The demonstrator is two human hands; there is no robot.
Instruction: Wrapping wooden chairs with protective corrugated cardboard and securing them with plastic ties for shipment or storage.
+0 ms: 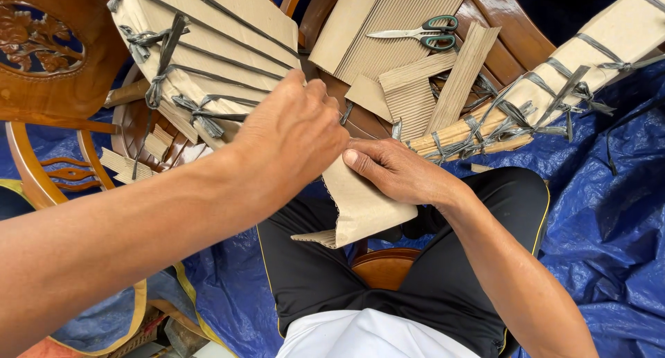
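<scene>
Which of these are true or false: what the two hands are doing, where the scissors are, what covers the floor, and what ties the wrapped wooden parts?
1. Both hands are on a piece of corrugated cardboard. True: the left hand and right hand press it in front of the person.
2. The right hand holds the scissors. False: they lie untouched on cardboard sheets further away.
3. A blue tarpaulin covers the floor. True.
4. The wrapped chair part is bound with red rope. False: dark grey straps tie it.
5. The scissors have yellow handles. False: they are green and black.
</scene>
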